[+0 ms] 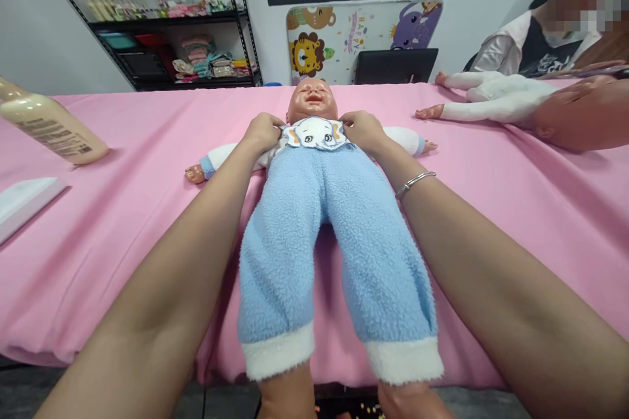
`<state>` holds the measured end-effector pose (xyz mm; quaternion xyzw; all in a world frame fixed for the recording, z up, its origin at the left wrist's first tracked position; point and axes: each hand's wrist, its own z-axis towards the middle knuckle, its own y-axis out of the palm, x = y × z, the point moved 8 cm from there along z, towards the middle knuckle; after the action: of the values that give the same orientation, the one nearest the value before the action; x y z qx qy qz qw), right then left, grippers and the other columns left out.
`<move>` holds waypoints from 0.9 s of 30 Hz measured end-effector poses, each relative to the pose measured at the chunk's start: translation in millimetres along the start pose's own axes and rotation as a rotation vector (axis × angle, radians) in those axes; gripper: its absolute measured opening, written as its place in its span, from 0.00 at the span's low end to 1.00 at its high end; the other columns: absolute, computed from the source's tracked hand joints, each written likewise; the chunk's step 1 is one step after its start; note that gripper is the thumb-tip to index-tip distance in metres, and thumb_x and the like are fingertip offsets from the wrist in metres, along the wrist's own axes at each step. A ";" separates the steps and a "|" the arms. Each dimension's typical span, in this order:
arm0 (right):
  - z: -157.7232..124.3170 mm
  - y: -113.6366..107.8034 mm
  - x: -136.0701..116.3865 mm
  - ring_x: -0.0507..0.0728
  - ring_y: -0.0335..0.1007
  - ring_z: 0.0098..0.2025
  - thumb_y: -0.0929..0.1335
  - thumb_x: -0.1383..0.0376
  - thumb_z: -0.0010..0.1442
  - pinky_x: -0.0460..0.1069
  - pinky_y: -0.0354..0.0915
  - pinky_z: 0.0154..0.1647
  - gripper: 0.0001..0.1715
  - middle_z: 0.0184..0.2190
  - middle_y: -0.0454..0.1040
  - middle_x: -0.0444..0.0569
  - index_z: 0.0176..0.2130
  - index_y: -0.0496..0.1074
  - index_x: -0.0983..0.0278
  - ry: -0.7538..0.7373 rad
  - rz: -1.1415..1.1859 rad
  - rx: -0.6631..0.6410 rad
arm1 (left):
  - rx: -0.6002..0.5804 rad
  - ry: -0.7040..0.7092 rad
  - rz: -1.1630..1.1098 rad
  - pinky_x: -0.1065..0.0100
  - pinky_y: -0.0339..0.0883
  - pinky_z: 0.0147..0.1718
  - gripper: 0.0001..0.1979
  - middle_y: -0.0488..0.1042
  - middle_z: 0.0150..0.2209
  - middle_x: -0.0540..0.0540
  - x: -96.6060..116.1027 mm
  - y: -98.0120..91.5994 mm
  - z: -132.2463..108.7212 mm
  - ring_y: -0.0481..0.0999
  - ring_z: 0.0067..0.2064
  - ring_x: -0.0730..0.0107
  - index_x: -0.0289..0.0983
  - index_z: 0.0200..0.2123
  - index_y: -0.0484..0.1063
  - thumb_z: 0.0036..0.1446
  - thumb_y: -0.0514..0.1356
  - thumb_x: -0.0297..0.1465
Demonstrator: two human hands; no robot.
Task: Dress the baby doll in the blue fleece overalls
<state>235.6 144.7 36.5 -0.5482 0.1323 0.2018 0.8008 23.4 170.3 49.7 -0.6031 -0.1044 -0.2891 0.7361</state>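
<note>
A baby doll [312,99] lies on its back on the pink-covered table, its feet toward me. It wears fluffy light blue overalls [289,229] with white cuffs and an elephant face on the bib [317,133]. My left hand [263,133] is closed at the bib's upper left corner, near the doll's shoulder. At the opposite upper corner, my right hand [364,131] pinches the edge; a silver bangle circles that wrist. My fingertips are partly hidden. The doll's white sleeves stretch out to both sides, and its lower legs hang past the table edge.
A lotion bottle [54,124] and a white box [29,203] are at the left on the pink cloth [122,209]. Another doll [565,111] in white lies at the right, beside a seated person [521,46]. Behind are a black shelf [167,21] and a dark monitor [396,67].
</note>
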 end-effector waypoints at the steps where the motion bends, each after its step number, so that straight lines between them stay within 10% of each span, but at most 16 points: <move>1: 0.7 1.9 0.0 0.63 0.72 0.41 0.62 0.72 0.60 0.53 0.63 0.40 0.18 0.41 0.77 0.58 0.44 0.78 0.69 -0.007 -0.003 -0.027 | 0.023 -0.022 -0.023 0.58 0.66 0.48 0.16 0.79 0.39 0.39 -2.5 -3.3 2.6 0.74 0.42 0.58 0.35 0.36 0.77 0.48 0.51 0.23; 9: 4.9 1.3 1.3 0.65 0.71 0.46 0.60 0.74 0.60 0.55 0.65 0.46 0.22 0.44 0.76 0.59 0.48 0.77 0.70 -0.032 0.052 -0.020 | 0.045 -0.064 0.191 0.58 0.67 0.39 0.10 0.64 0.18 0.44 -6.1 -20.1 12.4 0.70 0.31 0.59 0.38 0.17 0.66 0.49 0.55 0.28; 20: 6.6 4.5 6.1 0.62 0.71 0.40 0.64 0.75 0.55 0.53 0.66 0.44 0.17 0.36 0.76 0.57 0.41 0.79 0.71 0.040 0.161 -0.032 | -0.473 -0.075 0.188 0.60 0.68 0.36 0.08 0.74 0.24 0.50 -11.3 -1.5 -8.0 0.73 0.29 0.61 0.43 0.24 0.77 0.38 0.58 0.29; 27: 2.9 1.4 3.2 0.61 0.71 0.39 0.64 0.79 0.52 0.54 0.67 0.43 0.17 0.32 0.76 0.56 0.39 0.78 0.73 0.098 0.267 -0.095 | -0.372 -0.026 0.178 0.60 0.67 0.32 0.07 0.74 0.23 0.48 -12.1 2.0 -7.4 0.72 0.28 0.61 0.42 0.23 0.75 0.35 0.58 0.32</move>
<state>237.7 148.4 35.0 -0.5721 0.2332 0.2858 0.7326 13.3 167.1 40.1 -0.7392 -0.0047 -0.2293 0.6332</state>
